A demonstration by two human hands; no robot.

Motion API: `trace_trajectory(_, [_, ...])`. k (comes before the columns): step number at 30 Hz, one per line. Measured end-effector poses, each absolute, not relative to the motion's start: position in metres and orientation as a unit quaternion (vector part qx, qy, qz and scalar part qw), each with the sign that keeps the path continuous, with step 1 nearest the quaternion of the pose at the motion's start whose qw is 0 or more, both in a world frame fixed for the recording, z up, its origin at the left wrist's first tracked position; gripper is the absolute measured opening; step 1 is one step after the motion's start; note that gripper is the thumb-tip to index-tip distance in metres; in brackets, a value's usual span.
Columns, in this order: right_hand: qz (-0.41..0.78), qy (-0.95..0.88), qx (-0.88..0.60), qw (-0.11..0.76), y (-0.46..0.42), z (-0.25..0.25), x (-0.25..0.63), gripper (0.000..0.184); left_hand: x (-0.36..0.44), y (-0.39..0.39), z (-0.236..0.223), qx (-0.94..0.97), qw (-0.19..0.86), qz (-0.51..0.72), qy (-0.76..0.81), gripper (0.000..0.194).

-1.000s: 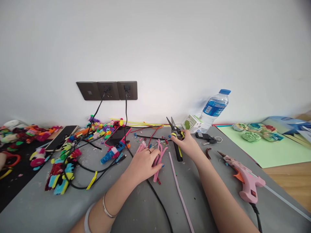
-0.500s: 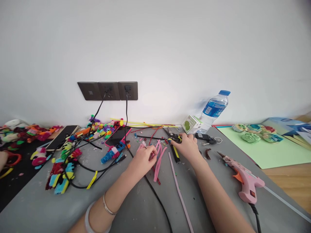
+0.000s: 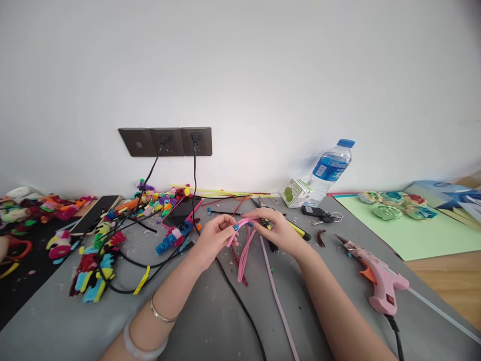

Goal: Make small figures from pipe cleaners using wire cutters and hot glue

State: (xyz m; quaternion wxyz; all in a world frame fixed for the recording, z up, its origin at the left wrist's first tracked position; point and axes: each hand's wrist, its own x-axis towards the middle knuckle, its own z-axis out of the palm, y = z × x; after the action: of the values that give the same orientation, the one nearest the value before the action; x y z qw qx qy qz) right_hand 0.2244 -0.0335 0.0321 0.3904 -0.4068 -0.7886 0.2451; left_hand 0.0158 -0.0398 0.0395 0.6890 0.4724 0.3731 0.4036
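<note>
Between my two hands runs a pink pipe cleaner (image 3: 245,220), raised a little above the table. My left hand (image 3: 217,239) pinches its left end between thumb and fingers. The other end is pinched by my right hand (image 3: 280,231), thumb against fingertips. More pink pipe cleaners (image 3: 246,258) lie in a loose bundle just below, beside a dark red one (image 3: 235,255). A single long pale pink pipe cleaner (image 3: 278,296) stretches toward me. Pliers with yellow and black handles (image 3: 300,230) lie behind my right hand, partly hidden by it.
A pink glue gun (image 3: 376,276) rests at the right, near keys (image 3: 330,217), a small box (image 3: 295,193) and a water bottle (image 3: 330,170). Black cables (image 3: 240,301) cross the table. Colourful pipe-cleaner figures (image 3: 93,265) crowd the left. Another person's hand (image 3: 3,246) shows at the left edge.
My right hand has let go of the pliers and moved left onto the pink pipe cleaner. The pliers' handles now lie spread. My left hand has raised the pipe cleaner from the bundle.
</note>
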Motion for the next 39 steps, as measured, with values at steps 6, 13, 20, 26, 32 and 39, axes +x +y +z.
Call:
trace_trajectory(6, [0.283,-0.767,-0.418,0.396,-0.033,0.034,0.227,0.021,0.01,-0.037,0.038,0.465,0.719,0.367,0.364,0.035])
trace_trajectory(13, [0.273,-0.78,-0.401,0.394,-0.033,0.034,0.228,0.02,0.009,-0.039,0.04,0.459,0.772,0.256,0.357,0.03])
trace_trajectory(20, [0.359,-0.697,-0.41,0.466,-0.035,0.033,0.222,0.026,0.014,-0.039,0.038,0.403,0.798,0.273,0.356,0.02])
trace_trajectory(26, [0.406,-0.684,-0.397,0.457,-0.036,0.033,0.218,0.048,0.014,-0.04,0.036,0.392,0.81,0.269,0.342,0.022])
trace_trajectory(32, [0.401,-0.679,-0.401,0.467,-0.037,0.032,0.217,0.053,0.013,-0.043,0.037,0.421,0.805,0.253,0.334,0.029])
trace_trajectory(39, [0.427,-0.645,-0.387,0.501,-0.035,0.033,0.217,0.047,0.011,-0.042,0.043,0.429,0.791,0.258,0.351,0.024])
